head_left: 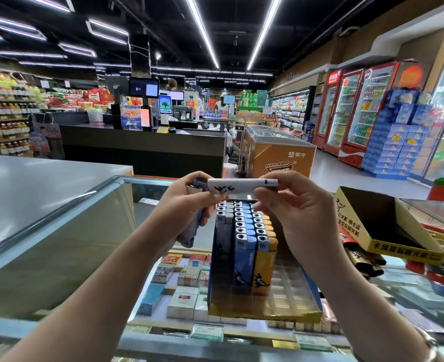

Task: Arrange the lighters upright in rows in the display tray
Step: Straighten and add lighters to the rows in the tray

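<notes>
A yellow display tray [265,313] stands on the glass counter, holding several upright lighters [244,236] in rows of white, blue and yellow; its right part shows bare clear slots. Above the tray, my right hand [304,218] pinches a white lighter [241,186] lying sideways, with its metal head to the right. My left hand [187,202] grips a bundle of blue and white lighters [190,231], and its fingertips touch the left end of the white lighter.
A glass counter [163,333] with cigarette packs beneath carries the tray. An open yellow-and-black lighter box [388,220] sits to the right on stacked packs. A grey countertop [32,184] lies to the left. A checkout desk, freezer and drink fridges stand behind.
</notes>
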Demonstrator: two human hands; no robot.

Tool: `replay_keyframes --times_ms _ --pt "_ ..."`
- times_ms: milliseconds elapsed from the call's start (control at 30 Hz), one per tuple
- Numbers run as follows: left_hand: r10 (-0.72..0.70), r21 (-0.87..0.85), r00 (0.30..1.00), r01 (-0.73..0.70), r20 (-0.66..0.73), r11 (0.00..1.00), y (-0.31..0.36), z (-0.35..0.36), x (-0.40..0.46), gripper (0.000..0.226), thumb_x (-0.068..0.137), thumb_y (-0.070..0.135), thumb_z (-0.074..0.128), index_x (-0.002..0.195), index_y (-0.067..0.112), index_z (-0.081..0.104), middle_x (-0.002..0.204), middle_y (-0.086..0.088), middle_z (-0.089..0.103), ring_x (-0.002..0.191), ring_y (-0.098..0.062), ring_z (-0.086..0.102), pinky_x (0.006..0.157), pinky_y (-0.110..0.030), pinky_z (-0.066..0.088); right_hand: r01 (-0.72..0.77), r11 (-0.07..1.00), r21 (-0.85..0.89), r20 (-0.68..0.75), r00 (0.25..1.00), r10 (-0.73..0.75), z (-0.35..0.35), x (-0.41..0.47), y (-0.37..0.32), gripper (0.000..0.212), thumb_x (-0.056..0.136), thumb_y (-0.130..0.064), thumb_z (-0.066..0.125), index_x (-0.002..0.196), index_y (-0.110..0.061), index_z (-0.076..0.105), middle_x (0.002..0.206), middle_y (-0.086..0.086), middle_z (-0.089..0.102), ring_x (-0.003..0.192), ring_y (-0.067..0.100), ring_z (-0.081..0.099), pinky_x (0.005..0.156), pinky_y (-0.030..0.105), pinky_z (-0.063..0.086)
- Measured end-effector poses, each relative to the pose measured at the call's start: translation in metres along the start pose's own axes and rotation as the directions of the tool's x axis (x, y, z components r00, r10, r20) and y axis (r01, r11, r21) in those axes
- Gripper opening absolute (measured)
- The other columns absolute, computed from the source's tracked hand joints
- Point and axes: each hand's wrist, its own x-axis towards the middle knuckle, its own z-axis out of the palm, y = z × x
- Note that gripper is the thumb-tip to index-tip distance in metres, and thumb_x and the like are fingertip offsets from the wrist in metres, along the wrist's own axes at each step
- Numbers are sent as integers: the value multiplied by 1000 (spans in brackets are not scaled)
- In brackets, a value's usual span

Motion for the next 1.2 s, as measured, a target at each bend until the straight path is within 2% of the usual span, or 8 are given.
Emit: replay_keyframes --times_ms 133,233,333,467,600,800,967,1200 --pt "-142 194 988 152 -69 969 -3 -9 5 9 80 7 67 88 8 63 79 -8 67 54 -8 57 46 -20 45 -39 997 69 -93 995 45 -5 3 2 18 73 -17 66 87 -28 65 81 -11 70 69 10 69 61 16 54" --pt "-297 268 954 276 44 923 -4 -14 6 12 80 7 67 90 11 62 84 -7 65 57 -5 63 46 -18 46 -49 997 63 -56 997 53 -6 4 3 25 76 -9 65 94 -26 61 80 -11 70 72 11 69 62 16 54" --pt "-365 337 920 300 145 892 -5 -20 6 16 79 10 69 92 12 61 83 -6 66 65 -7 66 48 -19 47 -12 1000 12 -21 1000 12 -3 4 3 26 77 -6 65 92 -24 54 76 -8 68 66 8 67 58 17 54" --pt "-401 415 883 279 245 866 -6 -24 5 21 76 13 72 94 11 61 84 -6 68 72 -10 67 52 -20 46 18 995 -100 36 999 -15 1 8 4 23 76 -12 68 89 -30 61 79 0 64 65 19 63 59 27 57" --pt "-408 408 872 280 271 869 -6 -24 5 24 75 15 73 95 11 60 84 -4 70 74 -10 67 51 -18 46 50 970 -238 164 986 -10 7 13 6 33 78 -9 70 91 -38 64 79 -6 66 68 11 62 64 27 57" --pt "-413 394 862 284 294 874 -6 -26 5 21 79 11 69 96 11 58 80 -1 70 72 -9 68 50 -18 46 214 851 -479 291 954 -76 14 22 2 24 78 -5 72 100 -14 71 76 -23 57 69 -10 56 61 2 39" --pt "-403 394 864 272 301 878 -5 -27 5 22 80 10 69 99 10 58 80 -1 71 72 -9 68 50 -17 47 274 765 -583 463 886 35 23 22 -1 12 79 -5 69 89 -11 73 75 -18 53 69 -3 52 65 12 42" --pt "-399 401 864 263 307 877 -8 -27 6 24 79 13 69 101 11 58 86 -4 70 76 -11 69 52 -18 48 146 776 -614 484 846 224 29 29 -3 12 78 -2 67 83 -10 74 70 -13 52 60 0 47 57 9 40"
